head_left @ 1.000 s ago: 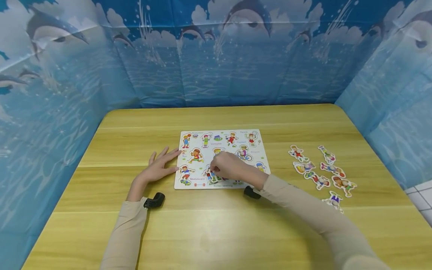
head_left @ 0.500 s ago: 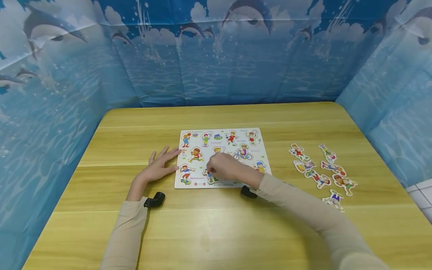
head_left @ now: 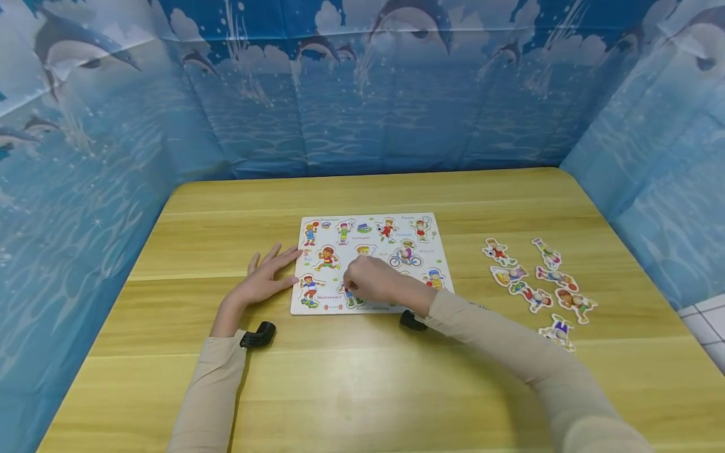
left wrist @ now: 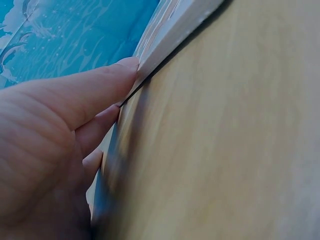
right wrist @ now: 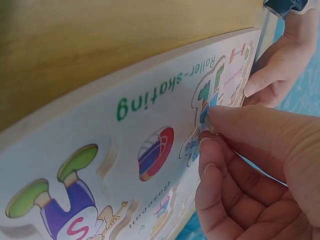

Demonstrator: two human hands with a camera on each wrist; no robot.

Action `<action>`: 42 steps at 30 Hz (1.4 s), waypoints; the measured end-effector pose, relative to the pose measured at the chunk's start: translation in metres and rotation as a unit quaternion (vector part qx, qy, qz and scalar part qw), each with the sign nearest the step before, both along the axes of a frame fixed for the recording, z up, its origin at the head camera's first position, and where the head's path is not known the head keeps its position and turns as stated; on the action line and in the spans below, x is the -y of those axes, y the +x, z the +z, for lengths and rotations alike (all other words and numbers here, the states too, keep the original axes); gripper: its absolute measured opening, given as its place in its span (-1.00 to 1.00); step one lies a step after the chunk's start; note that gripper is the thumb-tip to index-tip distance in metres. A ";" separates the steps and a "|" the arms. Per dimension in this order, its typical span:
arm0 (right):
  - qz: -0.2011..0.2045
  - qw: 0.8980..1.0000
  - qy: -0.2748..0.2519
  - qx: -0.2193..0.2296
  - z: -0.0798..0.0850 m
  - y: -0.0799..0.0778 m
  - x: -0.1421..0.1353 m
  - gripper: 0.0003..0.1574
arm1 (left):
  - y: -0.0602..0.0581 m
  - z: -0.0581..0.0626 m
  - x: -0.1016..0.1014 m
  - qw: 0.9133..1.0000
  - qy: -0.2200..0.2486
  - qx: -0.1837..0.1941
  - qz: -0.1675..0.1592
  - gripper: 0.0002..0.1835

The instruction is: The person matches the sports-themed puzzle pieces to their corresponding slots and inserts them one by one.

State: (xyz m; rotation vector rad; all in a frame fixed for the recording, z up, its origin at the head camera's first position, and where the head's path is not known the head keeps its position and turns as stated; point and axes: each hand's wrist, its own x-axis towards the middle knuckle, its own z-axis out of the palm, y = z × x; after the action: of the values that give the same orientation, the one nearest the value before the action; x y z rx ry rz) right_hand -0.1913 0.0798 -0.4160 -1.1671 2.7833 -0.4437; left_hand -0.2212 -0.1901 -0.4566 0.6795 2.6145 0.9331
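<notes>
A white puzzle board (head_left: 362,217) printed with sports figures lies on the table. Over its front middle, my right hand (head_left: 374,278) pinches a roller-skater puzzle piece (right wrist: 204,95) between thumb and forefinger. The piece is at the outlined spot beside the word "Roller-skating", and its upper part is hidden under the fingers. My left hand (head_left: 262,281) is spread at the board's left side, its thumb and fingertips touching the edge. In the left wrist view the thumb (left wrist: 115,77) presses against the board's side.
Several loose puzzle pieces with knobs, among them a footballer (head_left: 498,251) and a runner (head_left: 576,304), lie to the right on the wooden table (head_left: 351,384). A blue dolphin curtain (head_left: 340,126) hangs behind and on both sides.
My right hand has shifted slightly left with the roller-skater piece, which now sits more in line with its outline. The left hand has stayed at the board's edge.
</notes>
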 end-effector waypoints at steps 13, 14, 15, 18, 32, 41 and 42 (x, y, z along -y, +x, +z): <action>-0.078 0.997 -0.014 0.021 0.029 0.005 -0.039 -0.78 | 0.001 0.001 -0.001 1.000 0.003 -0.003 -0.001 -0.31; -0.083 0.996 -0.017 0.016 0.030 0.005 -0.044 -0.79 | 0.001 0.002 0.000 1.000 0.002 -0.003 0.000 -0.31; -0.086 0.996 -0.018 0.011 0.031 0.006 -0.047 -0.79 | 0.000 0.002 0.000 1.000 0.000 -0.003 -0.001 -0.31; -0.093 0.995 -0.023 -0.001 0.032 0.009 -0.059 -0.81 | -0.001 0.003 0.000 1.000 -0.003 -0.001 -0.004 -0.31; -0.133 0.990 -0.045 0.028 0.023 0.046 -0.125 -0.86 | 0.004 -0.001 -0.001 1.000 -0.015 0.008 -0.003 -0.31; -0.163 0.984 -0.057 0.048 0.016 0.068 -0.161 -0.87 | 0.001 -0.002 -0.004 1.000 -0.011 0.003 -0.003 -0.32; -0.165 0.983 -0.061 0.052 0.016 0.070 -0.165 -0.88 | 0.001 -0.002 -0.004 1.000 -0.011 0.003 -0.002 -0.32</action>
State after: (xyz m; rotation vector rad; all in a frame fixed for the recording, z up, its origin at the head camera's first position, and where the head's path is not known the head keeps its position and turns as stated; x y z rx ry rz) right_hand -0.1210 0.2446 -0.4000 -0.6743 2.8944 -0.6910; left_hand -0.2200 -0.1863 -0.4590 0.6757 2.6127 0.9031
